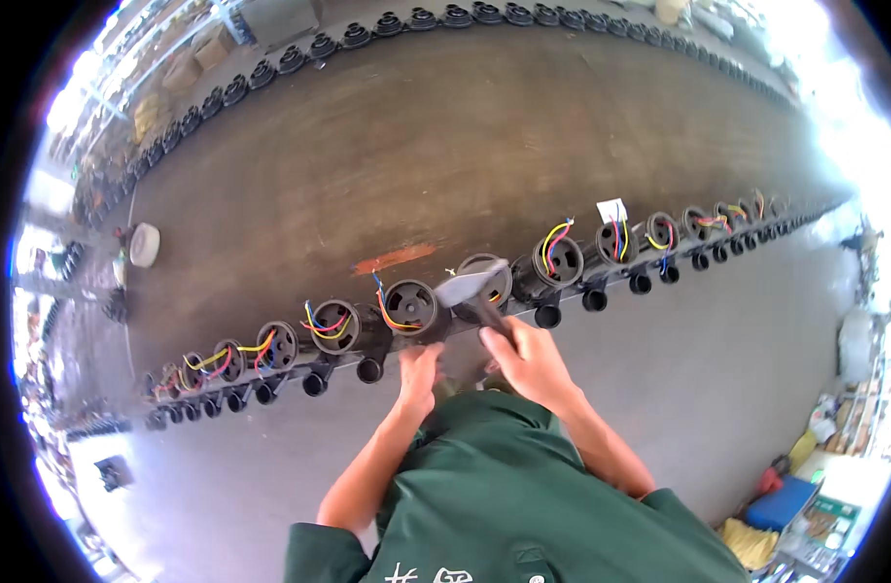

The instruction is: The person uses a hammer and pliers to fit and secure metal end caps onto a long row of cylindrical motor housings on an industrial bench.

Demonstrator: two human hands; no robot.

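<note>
A row of black round housings with coloured wires runs along the near edge of the brown work table (pixel 387 136). My right hand (pixel 533 361) is wrapped around the dark handle of a hammer (pixel 471 284). The grey hammer head is blurred and covers part of one housing (pixel 484 267). To its left, my left hand (pixel 421 376) is closed at the near side of another black housing (pixel 411 305), where the side tube would be. The fingers partly hide that spot. Orange, blue and yellow wires stick out of this housing's open top.
A second long row of black parts (pixel 421 19) lines the table's far edge. On the table, an orange-red patch (pixel 397 258) lies beyond the housings, and a white roll (pixel 145 245) sits at far left. A blue box (pixel 782 503) and bags are at lower right.
</note>
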